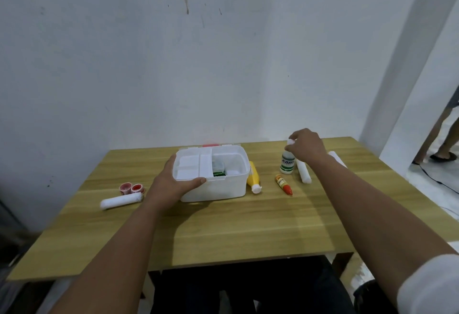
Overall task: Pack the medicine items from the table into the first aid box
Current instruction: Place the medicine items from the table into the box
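I sit at a light wood-grain desk pushed against a scuffed white wall; to the right the room opens onto a pale floor where someone's legs stand in sandals.

The first aid box sits at the middle of the desk, lid off. My left hand grips its near left corner, thumb hooked over the rim. My right hand is well to the right of the box, fingers pinched closed on the cap of an upright white bottle with a green-printed label.

The box is white plastic with rounded corners — a divided tray fills its left part, and something green lies in the open right compartment. A yellow bottle lies touching its right wall. Further right lie a small orange-capped tube and a white roll, with another roll partly behind my forearm. Left of the box lie a third white roll and two small red pots.
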